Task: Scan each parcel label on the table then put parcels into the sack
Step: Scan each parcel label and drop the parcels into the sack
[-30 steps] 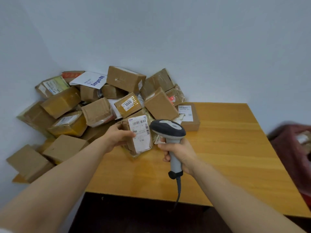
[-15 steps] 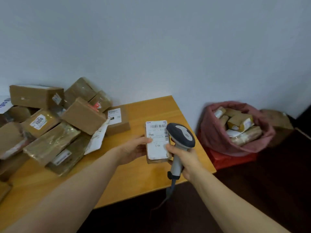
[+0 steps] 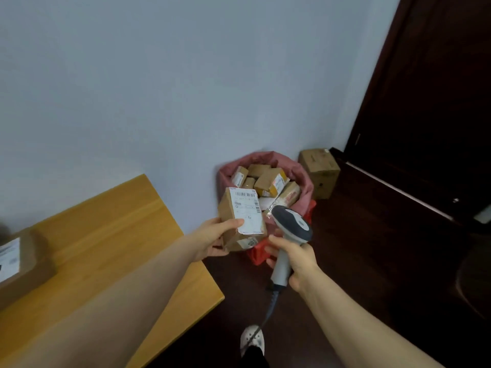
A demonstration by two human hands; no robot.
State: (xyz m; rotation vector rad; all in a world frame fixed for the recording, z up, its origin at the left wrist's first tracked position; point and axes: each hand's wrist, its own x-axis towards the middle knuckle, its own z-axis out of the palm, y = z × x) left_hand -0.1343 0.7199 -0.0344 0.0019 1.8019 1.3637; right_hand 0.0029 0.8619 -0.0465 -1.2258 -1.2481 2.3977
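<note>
— Cardboard parcel (image 3: 233,216) is off the table (image 3: 106,221), held up near the sack (image 3: 300,171). My left hand (image 3: 215,239) grips its side, thumb on the label (image 3: 247,211).
— And the right?
— Right hand (image 3: 295,257) is wrapped round the scanner (image 3: 291,229) handle, its head just beside the label.
— How would you finish?
— I'd carry it over the sack's mouth, lower it close to the boxes (image 3: 268,179) inside, then let go.

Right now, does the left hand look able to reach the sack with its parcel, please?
Probably yes: the left hand holds the parcel past the table edge, near the open sack; the scanner in the right hand sits beside, not across.
</note>
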